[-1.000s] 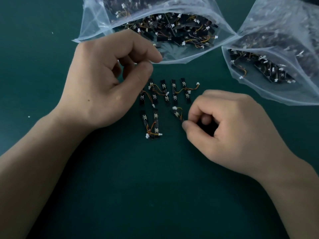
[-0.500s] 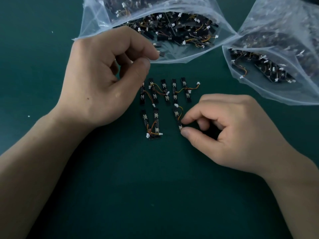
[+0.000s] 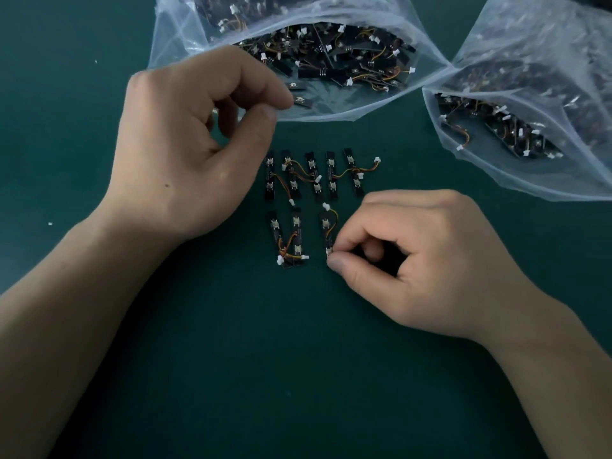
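Right hand [image 3: 414,260]: your grip pinches the strip board [image 3: 326,226] at its 6 o'clock end; board lies on the surface [image 3: 298,359]
Left hand [image 3: 192,144]: clenched, empty, at 10 o'clock
Placing: keep it parallel to its neighbours [image 3: 297,236]; release gently

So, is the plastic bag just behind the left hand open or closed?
Open. The bag has its mouth gaping wide toward the camera, and the small black boards inside show directly through the opening.
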`<action>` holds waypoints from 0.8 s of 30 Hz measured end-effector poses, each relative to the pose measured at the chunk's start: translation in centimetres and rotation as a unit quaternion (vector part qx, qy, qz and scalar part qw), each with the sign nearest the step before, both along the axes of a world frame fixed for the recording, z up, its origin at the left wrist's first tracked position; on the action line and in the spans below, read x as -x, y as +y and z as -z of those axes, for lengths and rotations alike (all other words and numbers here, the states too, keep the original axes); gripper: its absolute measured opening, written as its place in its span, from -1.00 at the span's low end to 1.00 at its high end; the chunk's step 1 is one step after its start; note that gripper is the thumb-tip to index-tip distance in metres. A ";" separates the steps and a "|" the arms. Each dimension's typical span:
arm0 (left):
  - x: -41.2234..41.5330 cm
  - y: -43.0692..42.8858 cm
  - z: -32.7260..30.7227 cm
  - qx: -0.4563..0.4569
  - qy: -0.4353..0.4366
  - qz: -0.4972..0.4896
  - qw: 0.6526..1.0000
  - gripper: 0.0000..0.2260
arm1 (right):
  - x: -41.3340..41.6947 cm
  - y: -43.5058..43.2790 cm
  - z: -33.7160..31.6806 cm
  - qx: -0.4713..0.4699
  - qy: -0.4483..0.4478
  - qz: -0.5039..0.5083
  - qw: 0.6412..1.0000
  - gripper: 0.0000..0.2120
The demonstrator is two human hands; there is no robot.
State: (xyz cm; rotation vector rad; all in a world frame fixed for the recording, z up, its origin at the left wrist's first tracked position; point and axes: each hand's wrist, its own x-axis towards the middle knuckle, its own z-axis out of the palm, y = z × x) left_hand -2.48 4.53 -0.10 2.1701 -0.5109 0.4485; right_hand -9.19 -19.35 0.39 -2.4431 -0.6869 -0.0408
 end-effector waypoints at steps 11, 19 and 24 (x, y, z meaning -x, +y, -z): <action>-0.7 -0.7 0.7 -0.206 -0.008 -0.060 0.977 -0.70 | -0.7 -0.3 0.5 -0.135 -0.030 0.071 0.988 -0.81; -3.3 -1.7 -0.2 -0.259 -0.028 -0.101 0.960 -0.71 | -0.8 0.0 0.6 -0.130 -0.013 0.071 0.989 -0.82; -4.7 -1.9 -0.3 -0.289 -0.006 -0.116 0.950 -0.74 | -0.8 0.0 0.6 -0.122 -0.018 0.069 0.990 -0.82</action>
